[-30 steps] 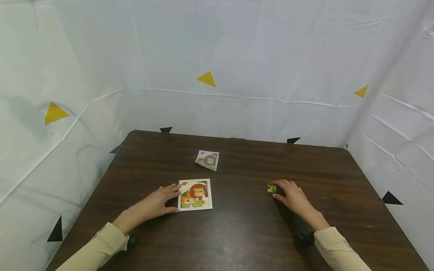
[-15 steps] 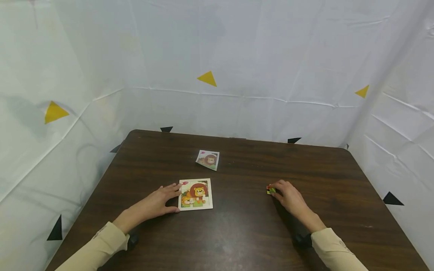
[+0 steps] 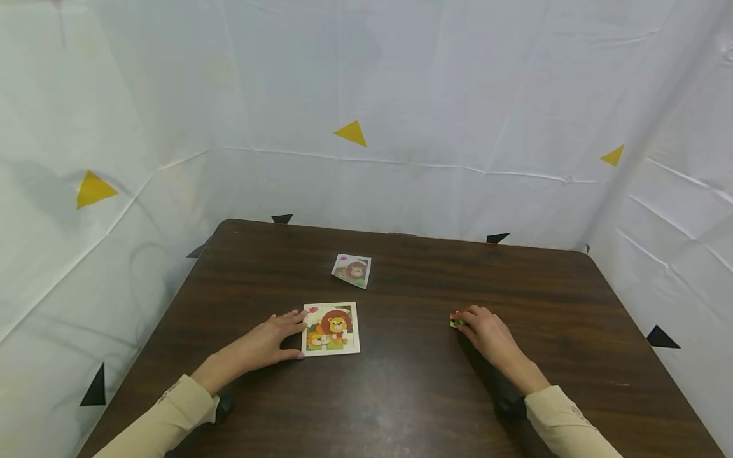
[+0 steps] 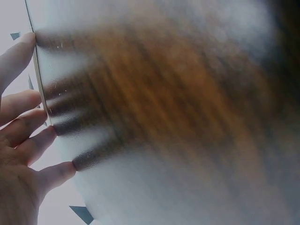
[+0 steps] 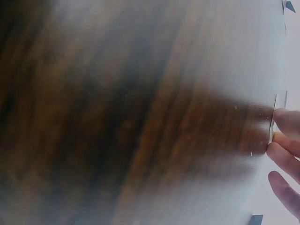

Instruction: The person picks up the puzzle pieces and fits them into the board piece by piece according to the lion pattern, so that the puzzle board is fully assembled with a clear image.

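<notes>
A square lion jigsaw puzzle (image 3: 335, 327) in a pale frame lies on the dark table. My left hand (image 3: 266, 343) rests at its left side, fingers spread, the fingertips and thumb touching the frame edge. In the left wrist view those fingertips (image 4: 49, 131) meet the thin edge of the puzzle (image 4: 40, 75). Off to the right, my right hand (image 3: 492, 337) pinches a small red and green puzzle piece (image 3: 455, 320) between thumb and fingers, close over the tabletop. Much of the piece is hidden under the fingers. From the right wrist it shows as a thin pale edge (image 5: 271, 131).
A paper picture (image 3: 352, 271) of the same lion lies behind the puzzle, one corner curling. The dark wood table (image 3: 401, 394) reaches back to a white sheet wall (image 3: 429, 95) marked with yellow and black triangles. Bare tabletop lies between the two hands.
My right hand has shifted slightly left and turned the puzzle piece, and its fingers now cover more of it. The left hand and the framed puzzle have stayed in place.
</notes>
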The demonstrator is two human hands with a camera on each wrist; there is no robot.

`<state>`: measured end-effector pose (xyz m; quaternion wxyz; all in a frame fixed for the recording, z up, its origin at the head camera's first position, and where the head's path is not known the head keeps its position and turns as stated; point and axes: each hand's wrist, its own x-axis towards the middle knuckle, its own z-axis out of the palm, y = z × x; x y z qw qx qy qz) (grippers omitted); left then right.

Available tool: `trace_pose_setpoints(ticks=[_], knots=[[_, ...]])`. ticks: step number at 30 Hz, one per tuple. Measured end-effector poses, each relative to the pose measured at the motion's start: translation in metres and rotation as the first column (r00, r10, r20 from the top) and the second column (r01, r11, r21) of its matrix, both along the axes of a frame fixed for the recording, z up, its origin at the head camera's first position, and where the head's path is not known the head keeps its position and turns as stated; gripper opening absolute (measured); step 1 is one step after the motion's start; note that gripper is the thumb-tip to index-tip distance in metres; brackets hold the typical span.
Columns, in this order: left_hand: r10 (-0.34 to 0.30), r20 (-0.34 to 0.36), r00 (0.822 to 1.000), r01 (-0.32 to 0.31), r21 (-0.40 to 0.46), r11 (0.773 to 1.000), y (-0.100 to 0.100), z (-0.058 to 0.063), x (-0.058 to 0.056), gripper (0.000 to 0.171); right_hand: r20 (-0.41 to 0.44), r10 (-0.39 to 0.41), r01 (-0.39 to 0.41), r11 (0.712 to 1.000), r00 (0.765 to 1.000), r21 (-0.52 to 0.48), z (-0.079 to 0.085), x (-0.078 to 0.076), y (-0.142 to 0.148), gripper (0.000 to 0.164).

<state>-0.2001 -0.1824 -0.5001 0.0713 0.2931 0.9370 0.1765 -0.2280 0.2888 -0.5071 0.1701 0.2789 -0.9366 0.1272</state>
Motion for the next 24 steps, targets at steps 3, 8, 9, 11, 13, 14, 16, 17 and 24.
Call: trace_pose_setpoints(ticks=[3, 8, 9, 11, 13, 14, 16, 17, 24], knots=[[0.002, -0.004, 1.0, -0.002, 0.0, 1.0, 0.0001, -0.0007, -0.0002, 0.066, -0.001, -0.003, 0.003, 1.0, 1.0, -0.007, -0.0007, -0.0006, 0.0004, 0.027], [0.012, 0.005, 1.0, -0.012, -0.01, 1.0, 0.0002, -0.0009, -0.0003, 0.067, -0.003, 0.005, -0.005, 0.998, 1.0, -0.065, -0.0016, -0.0016, 0.0008, 0.028], [0.013, 0.008, 1.0, -0.013, -0.011, 1.0, 0.0004, -0.0006, 0.0, 0.067, 0.0, 0.005, -0.005, 0.997, 1.0, -0.08, -0.0014, -0.0013, 0.0008, 0.028], [0.016, 0.015, 1.0, -0.016, -0.011, 1.0, 0.0003, 0.0, 0.0003, 0.067, -0.002, 0.004, -0.004, 0.995, 1.0, -0.101, -0.0016, -0.0016, 0.0011, 0.029], [0.016, 0.015, 1.0, -0.015, -0.013, 1.0, 0.0004, 0.0004, 0.0005, 0.068, -0.008, 0.0, -0.001, 0.994, 1.0, -0.114, -0.0017, -0.0019, 0.0013, 0.03], [0.016, 0.015, 1.0, -0.015, -0.014, 1.0, 0.0003, 0.0002, 0.0004, 0.068, -0.013, -0.003, 0.002, 0.993, 1.0, -0.114, -0.0016, -0.002, 0.0012, 0.031], [0.015, 0.012, 1.0, -0.015, -0.014, 1.0, 0.0002, 0.0005, 0.0005, 0.068, -0.022, -0.006, 0.004, 0.993, 1.0, -0.117, -0.0013, -0.0025, 0.0012, 0.033], [0.013, 0.008, 1.0, -0.012, -0.014, 1.0, 0.0001, 0.0002, 0.0004, 0.068, -0.025, -0.006, 0.003, 0.993, 1.0, -0.122, -0.0009, -0.0028, 0.001, 0.034], [0.01, -0.001, 1.0, -0.01, -0.006, 1.0, -0.0001, 0.0009, 0.0003, 0.067, -0.028, 0.033, -0.038, 0.977, 0.999, -0.208, 0.0029, -0.0052, -0.0038, 0.037]])
